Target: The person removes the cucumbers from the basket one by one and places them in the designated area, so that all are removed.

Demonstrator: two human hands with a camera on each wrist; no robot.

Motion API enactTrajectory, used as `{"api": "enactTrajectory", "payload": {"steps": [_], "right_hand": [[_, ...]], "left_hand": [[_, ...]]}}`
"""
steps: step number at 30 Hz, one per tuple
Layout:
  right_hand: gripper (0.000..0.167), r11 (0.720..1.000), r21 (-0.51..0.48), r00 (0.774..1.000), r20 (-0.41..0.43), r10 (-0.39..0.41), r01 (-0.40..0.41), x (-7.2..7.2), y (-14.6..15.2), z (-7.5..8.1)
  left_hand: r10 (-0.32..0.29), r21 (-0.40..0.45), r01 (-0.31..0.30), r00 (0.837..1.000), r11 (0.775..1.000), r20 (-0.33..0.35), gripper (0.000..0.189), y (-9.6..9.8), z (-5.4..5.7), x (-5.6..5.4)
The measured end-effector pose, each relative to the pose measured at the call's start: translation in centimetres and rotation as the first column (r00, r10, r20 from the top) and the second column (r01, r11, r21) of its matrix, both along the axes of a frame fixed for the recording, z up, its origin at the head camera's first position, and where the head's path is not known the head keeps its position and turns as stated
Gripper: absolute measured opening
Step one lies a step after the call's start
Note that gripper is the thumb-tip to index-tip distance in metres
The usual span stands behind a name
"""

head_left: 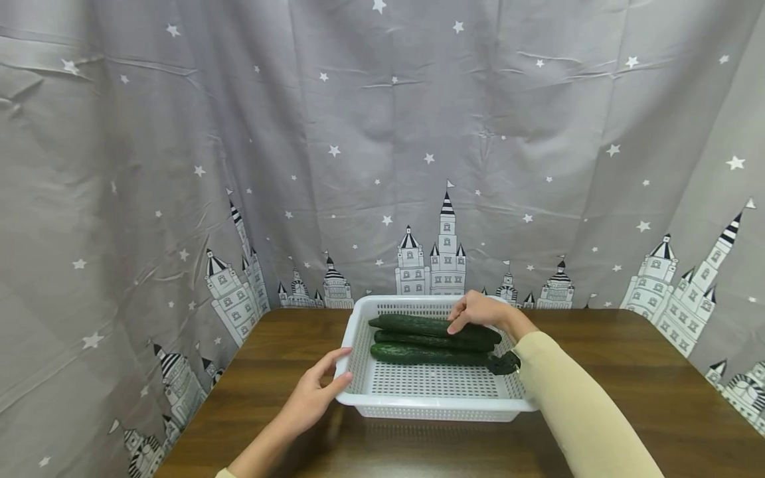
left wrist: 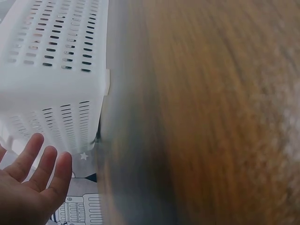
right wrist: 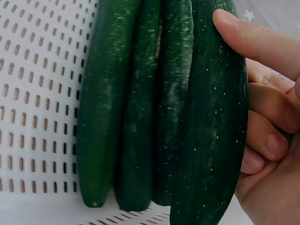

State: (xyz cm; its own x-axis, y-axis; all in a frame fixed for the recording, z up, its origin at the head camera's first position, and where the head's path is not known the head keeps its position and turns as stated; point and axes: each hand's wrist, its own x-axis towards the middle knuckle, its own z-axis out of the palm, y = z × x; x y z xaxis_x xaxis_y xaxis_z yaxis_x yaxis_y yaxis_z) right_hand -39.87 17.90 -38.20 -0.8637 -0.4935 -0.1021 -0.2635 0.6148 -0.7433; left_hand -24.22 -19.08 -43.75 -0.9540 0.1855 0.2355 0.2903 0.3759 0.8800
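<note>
Several long dark green cucumbers [head_left: 433, 354] lie side by side across a white perforated plastic basket [head_left: 436, 402]. My right hand [head_left: 480, 312] reaches in from the right and grips the rearmost cucumber [right wrist: 213, 112]. In the right wrist view its thumb lies on the skin and the other fingers curl behind. My left hand [head_left: 317, 384] is at the basket's left side, with thumb and forefinger extended onto the rim. In the left wrist view its other fingers [left wrist: 61, 176] stay loosely straight beside the basket's outer wall.
The basket stands on a brown wooden table [head_left: 287, 338], near its back edge. Behind and to the left hangs a grey curtain [head_left: 358, 119] printed with stars and castles. A dark, lumpy thing [head_left: 505, 363] shows beside the right sleeve's cuff.
</note>
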Motion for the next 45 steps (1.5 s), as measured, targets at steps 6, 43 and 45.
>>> {"api": "enactTrajectory", "payload": {"steps": [6, 43, 45], "right_hand": [[0.024, 1.0, -0.02, 1.0, 0.002, -0.001, 0.001, 0.0, 0.0, 1.3], [0.041, 0.98, 0.028, 0.973, -0.133, -0.191, 0.196, 2.4, 14.5, 6.5], [0.043, 0.977, 0.033, 0.971, -0.129, -0.203, 0.209, 2.5, 15.5, 6.2]], "left_hand": [[0.033, 0.005, -0.033, 0.999, 0.999, 0.014, 0.047, -0.1, -0.6, 0.2], [-0.011, -0.048, 0.01, 1.0, 0.999, -0.025, 0.048, -0.3, -0.4, -0.4], [-0.016, -0.046, 0.015, 1.0, 0.999, -0.016, 0.048, -0.3, -0.3, -0.4]]}}
